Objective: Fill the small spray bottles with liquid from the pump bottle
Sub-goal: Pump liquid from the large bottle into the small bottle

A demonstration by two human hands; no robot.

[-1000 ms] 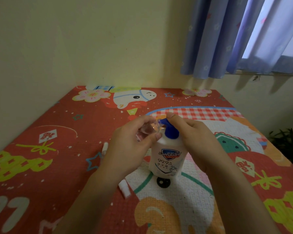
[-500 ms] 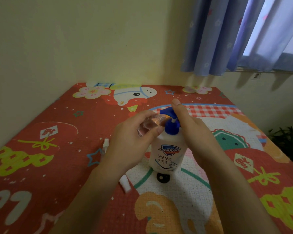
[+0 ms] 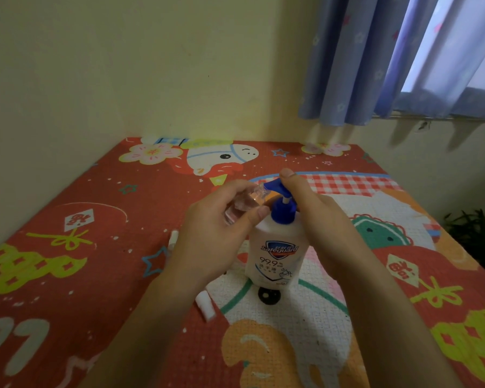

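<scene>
A white pump bottle (image 3: pixel 276 256) with a blue pump head (image 3: pixel 275 187) stands upright on the patterned mat. My left hand (image 3: pixel 213 233) grips a small clear spray bottle (image 3: pixel 242 204), tilted, with its open mouth at the pump's spout. My right hand (image 3: pixel 317 217) rests behind the pump bottle, with a straight finger on top of the pump head, which stands raised on its stem.
A white cap (image 3: pixel 205 305) lies on the red cartoon mat (image 3: pixel 81 247) near my left wrist. Another small white piece (image 3: pixel 173 238) lies left of my hand. A black disc (image 3: pixel 268 295) sits before the bottle. Walls close the left and back; blue curtain (image 3: pixel 375 57) upper right.
The pump head was pressed down a second ago and has risen back up on its stem. My right finger stays on it. The left hand keeps the small bottle at the spout.
</scene>
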